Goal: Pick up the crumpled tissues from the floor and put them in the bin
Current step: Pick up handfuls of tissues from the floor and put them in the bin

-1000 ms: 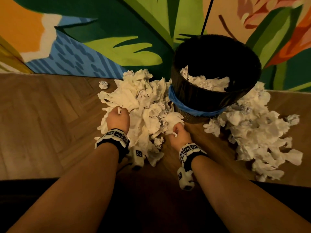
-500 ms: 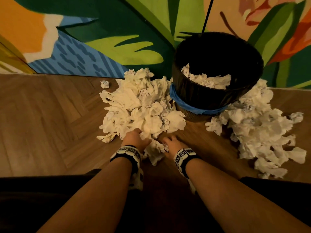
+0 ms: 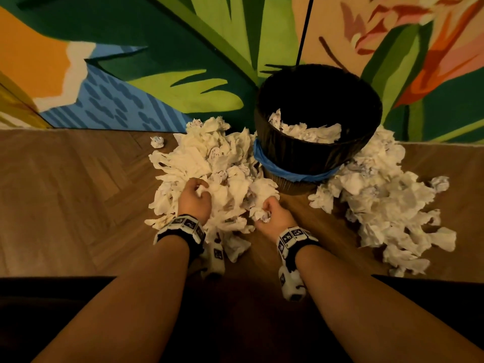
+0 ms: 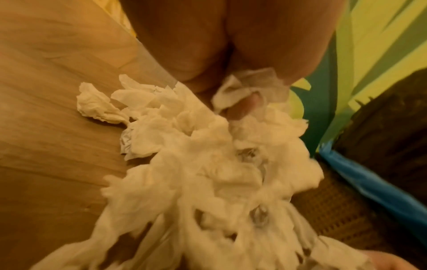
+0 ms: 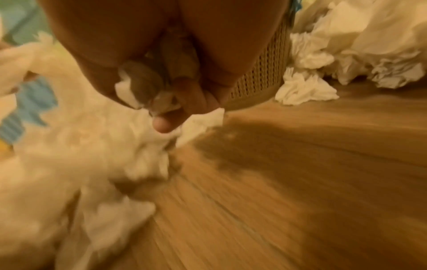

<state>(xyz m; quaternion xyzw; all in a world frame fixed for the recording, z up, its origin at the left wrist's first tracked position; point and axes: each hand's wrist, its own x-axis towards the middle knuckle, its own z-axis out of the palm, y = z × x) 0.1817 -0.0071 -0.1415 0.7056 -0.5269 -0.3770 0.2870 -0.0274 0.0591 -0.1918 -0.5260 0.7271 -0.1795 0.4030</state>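
Note:
A big heap of crumpled white tissues (image 3: 214,166) lies on the wooden floor left of the black bin (image 3: 317,150); a second heap (image 3: 387,195) spreads to its right. My left hand (image 3: 195,197) sits on the near side of the left heap, fingers curled round a wad of tissue (image 4: 245,87). At the heap's right edge my right hand (image 3: 272,214) grips a small tissue ball (image 3: 263,214), seen between the curled fingers (image 5: 166,102) in the right wrist view. The bin holds some tissues (image 3: 309,131) inside.
The bin has a blue band (image 3: 288,174) above a woven base and stands against a painted wall (image 3: 183,74). One stray tissue ball (image 3: 157,141) lies near the wall at the left. Bare wooden floor (image 3: 65,192) stretches to the left.
Both hands have moved forward from the heap's near edge back into the tissues, and each now has tissue bunched in its curled fingers.

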